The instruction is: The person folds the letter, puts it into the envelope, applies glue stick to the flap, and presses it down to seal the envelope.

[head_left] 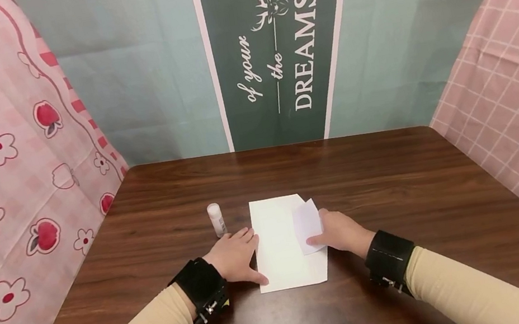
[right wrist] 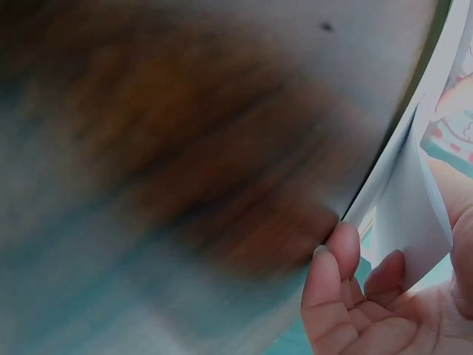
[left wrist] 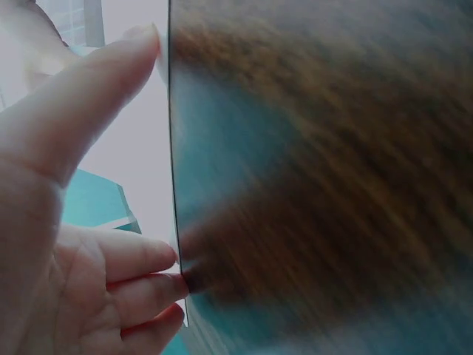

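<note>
A white sheet of paper (head_left: 277,244) lies on the brown table, its right corners cut at a slant. My left hand (head_left: 235,257) rests along the sheet's left edge, fingers spread and thumb (left wrist: 96,96) on the paper near its lower corner. Over the right part of the sheet, a small pale lilac piece of paper (head_left: 307,228) is pinched between the thumb and fingers of my right hand (head_left: 344,230). In the right wrist view this piece (right wrist: 414,207) stands slightly tilted, with fingertips at the sheet's edge.
A capped white glue stick (head_left: 215,217) is just beyond my left fingers. The wooden table (head_left: 384,176) runs back to a green and teal cloth (head_left: 164,75) with lettering. Pink cloths hang on the left (head_left: 29,187) and on the right (head_left: 514,65).
</note>
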The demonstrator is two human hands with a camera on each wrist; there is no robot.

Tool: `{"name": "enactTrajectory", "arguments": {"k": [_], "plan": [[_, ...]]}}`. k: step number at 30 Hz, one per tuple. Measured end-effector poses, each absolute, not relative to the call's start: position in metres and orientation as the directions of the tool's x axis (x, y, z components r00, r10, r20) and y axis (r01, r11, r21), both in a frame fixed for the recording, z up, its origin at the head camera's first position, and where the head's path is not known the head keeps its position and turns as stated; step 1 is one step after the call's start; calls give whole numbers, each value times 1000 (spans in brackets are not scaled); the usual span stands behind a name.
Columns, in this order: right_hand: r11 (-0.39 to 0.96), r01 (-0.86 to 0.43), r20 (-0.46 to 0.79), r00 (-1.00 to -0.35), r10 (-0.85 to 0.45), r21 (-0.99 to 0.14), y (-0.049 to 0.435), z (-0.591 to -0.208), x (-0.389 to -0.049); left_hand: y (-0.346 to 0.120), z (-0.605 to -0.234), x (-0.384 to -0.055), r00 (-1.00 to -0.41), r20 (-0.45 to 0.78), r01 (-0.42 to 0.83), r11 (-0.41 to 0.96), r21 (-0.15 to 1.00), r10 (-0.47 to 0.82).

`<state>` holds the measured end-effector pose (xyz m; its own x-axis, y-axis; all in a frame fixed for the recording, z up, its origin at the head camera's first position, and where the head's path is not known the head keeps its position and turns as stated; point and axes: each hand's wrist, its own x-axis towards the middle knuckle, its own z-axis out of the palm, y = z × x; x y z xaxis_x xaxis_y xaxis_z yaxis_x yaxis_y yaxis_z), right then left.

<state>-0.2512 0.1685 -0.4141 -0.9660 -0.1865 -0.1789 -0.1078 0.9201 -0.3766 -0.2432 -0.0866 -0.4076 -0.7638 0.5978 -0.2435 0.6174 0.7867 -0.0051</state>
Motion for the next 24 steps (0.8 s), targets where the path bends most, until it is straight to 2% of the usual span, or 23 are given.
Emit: {"name": "enactTrajectory", "arguments": {"k": [13, 24], "plan": [[927, -121, -175, -965, -193, -355, 164, -413, -253, -88, -404, -244, -778, -253, 598, 801, -18, 575], [816, -102, -174, -955, -241, -569, 186, -415, -261, -84, -407, -242, -769, -231, 622, 782, -51, 597]]}}
